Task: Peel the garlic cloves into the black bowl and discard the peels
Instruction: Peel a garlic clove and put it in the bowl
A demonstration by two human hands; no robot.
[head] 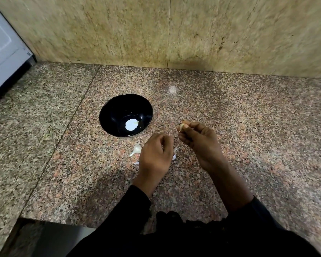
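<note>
Counter: speckled pink-grey granite worktop [248, 127], seam running diag. at left
Wall: beige-tan stone slabs [119, 30], vert. joints
Far left: white appliance [2, 52] standing on counter
Light: bright glare spot [172, 89] on granite

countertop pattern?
Speckled pink, grey and black granite countertop, seen in the head view.

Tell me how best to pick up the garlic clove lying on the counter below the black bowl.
Pinch the garlic clove across its plump rounded end, which points up toward the black bowl. Its thin tail trails down-left and looks too slim to grip. Coming from above with the left hand seems easiest: that hand is right beside the clove, while the right hand already holds another clove.
</note>
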